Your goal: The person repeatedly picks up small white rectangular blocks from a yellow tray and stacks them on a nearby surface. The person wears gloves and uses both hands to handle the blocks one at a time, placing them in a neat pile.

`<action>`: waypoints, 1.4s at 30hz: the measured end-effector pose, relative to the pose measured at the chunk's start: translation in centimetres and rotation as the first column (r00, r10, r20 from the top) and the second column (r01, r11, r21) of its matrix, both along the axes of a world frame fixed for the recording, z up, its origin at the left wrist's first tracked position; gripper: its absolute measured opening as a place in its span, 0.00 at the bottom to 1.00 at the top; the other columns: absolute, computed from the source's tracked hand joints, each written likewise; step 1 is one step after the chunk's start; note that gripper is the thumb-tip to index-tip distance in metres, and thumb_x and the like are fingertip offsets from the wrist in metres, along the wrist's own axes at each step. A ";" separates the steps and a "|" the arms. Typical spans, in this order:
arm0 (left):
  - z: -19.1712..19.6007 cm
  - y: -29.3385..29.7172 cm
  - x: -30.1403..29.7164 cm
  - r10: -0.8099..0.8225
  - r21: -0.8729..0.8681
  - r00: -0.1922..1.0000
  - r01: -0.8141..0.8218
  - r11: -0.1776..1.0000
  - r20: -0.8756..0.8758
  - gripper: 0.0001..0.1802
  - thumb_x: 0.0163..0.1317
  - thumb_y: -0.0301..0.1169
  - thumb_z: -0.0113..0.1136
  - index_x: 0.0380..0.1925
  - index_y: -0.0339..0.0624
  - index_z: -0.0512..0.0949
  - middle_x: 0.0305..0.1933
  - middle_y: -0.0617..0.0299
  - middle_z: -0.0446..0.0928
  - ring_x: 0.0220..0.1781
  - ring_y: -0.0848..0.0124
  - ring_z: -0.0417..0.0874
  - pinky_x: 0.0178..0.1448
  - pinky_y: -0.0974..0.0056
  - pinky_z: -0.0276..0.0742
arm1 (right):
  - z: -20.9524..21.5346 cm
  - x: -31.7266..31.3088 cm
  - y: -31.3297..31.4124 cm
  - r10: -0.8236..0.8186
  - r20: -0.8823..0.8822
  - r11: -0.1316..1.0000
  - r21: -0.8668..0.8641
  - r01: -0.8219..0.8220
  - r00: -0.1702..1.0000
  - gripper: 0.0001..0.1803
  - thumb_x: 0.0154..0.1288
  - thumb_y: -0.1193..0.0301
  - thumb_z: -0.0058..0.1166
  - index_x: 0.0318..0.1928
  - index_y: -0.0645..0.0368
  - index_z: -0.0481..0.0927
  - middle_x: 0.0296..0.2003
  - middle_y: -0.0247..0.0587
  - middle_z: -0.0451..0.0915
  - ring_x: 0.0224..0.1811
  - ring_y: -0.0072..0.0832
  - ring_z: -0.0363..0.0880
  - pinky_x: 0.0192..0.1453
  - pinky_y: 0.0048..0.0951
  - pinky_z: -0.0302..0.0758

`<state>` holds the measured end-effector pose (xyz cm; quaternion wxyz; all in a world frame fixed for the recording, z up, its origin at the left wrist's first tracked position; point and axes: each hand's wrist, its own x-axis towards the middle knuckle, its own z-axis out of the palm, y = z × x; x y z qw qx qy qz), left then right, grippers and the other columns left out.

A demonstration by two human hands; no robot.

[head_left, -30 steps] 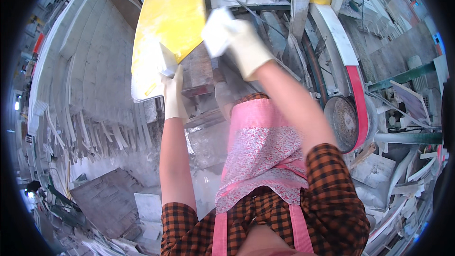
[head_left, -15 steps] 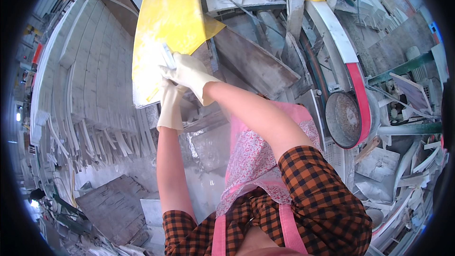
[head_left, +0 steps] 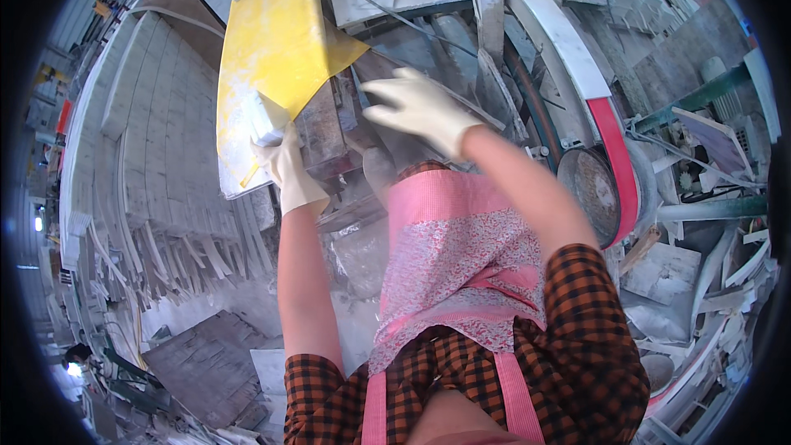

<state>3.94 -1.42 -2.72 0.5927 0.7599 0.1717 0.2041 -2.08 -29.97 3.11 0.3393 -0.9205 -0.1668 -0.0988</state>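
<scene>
Head view: the left hand (head_left: pixel 286 169) is gripping a small stack of white pieces (head_left: pixel 269 119) by its near edge, its fingers pressing together around them; how far they are reaching underneath, I cannot tell. The stack is sitting over the near end of a dusty yellow sheet (head_left: pixel 276 37), close to the sheet's right edge. The right hand (head_left: pixel 424 118) is hanging apart from it, fingers spreading and holding nothing. Since one hand alone is steadying the stack, pieces could be sliding apart or tipping off that edge if the grip loosens on dust. The right forearm (head_left: pixel 515 173) is passing near a wheel (head_left: pixel 587 191) and its red belt (head_left: pixel 622 169); a careless elbow swing could be bumping them.
</scene>
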 end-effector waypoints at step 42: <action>2.5 2.4 -1.2 0.075 0.531 0.986 0.017 0.847 -0.151 0.32 0.58 0.52 0.75 0.43 0.27 0.87 0.33 0.53 0.87 0.35 0.67 0.85 0.44 0.58 0.79 | -6.3 -12.3 -28.1 -0.141 0.062 0.560 -0.818 0.131 0.988 0.11 0.62 0.72 0.51 0.27 0.61 0.84 0.22 0.49 0.84 0.33 0.42 0.88 0.70 0.38 0.72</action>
